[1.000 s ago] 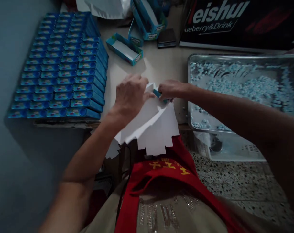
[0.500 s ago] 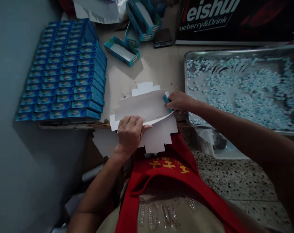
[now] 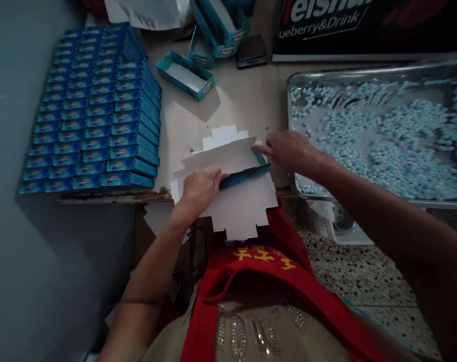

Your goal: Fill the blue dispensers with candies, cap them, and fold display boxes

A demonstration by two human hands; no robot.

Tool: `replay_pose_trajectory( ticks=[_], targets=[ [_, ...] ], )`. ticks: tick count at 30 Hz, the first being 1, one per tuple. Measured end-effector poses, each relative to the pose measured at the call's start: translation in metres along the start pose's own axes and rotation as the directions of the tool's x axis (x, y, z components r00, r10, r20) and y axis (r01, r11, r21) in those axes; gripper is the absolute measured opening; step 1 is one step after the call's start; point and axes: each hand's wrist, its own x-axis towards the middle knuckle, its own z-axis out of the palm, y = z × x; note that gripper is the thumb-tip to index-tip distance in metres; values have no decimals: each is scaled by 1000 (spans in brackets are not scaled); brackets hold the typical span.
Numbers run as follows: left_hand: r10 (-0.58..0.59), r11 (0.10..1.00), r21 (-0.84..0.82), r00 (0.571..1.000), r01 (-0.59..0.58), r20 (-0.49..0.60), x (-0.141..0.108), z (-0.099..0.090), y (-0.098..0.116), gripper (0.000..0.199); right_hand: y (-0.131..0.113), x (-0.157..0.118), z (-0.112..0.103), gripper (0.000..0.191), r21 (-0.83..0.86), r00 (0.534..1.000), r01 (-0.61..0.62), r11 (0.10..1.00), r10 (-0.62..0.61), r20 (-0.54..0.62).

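Observation:
A partly folded cardboard box (image 3: 245,176) lies at the table's front edge, white inside, with a blue printed near wall standing up. Pinching that near wall with thumb and fingers is my left hand (image 3: 200,190). My right hand (image 3: 290,152) is at the box's right end, its index finger stretched onto the far corner and the other fingers curled; the thumb is hidden. Under the box lie flat white cardboard blanks (image 3: 243,208) with notched edges, overhanging the table edge toward the red apron (image 3: 266,256).
On the left stands a big stack of small blue boxes (image 3: 96,110). Open blue trays (image 3: 186,75) and a dark wallet-like object (image 3: 252,51) lie behind. A metal tray (image 3: 289,120) of light-blue candies (image 3: 401,146) is at right, before a black carton (image 3: 334,30).
The box's near wall has been folded upright and now shows its blue side. My left hand has moved slightly up along it. My right hand's index finger has stretched toward the far corner.

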Motion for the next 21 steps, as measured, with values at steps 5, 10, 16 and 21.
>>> replay_pose_trajectory(
  ticks=[5, 10, 16, 21],
  targets=[
    [81, 983, -181, 950, -27, 300, 35, -6, -19, 42, -13, -43, 32, 34, -207, 857, 391, 897, -437, -274],
    [35, 999, -10, 998, -35, -52, -2, 16, -8, 21, -11, -48, 87, 29, -284, 830, 479, 830, -534, -161],
    [204, 954, 260, 958, -148, -202, -45, 56, -4, 27, -9, -43, 91, 31, -234, 828, 457, 858, -507, -240],
    [145, 951, 298, 974, -88, -176, -43, 62, -4, 27, -10, -43, 88, 29, -230, 856, 453, 861, -493, -159]
  ],
)
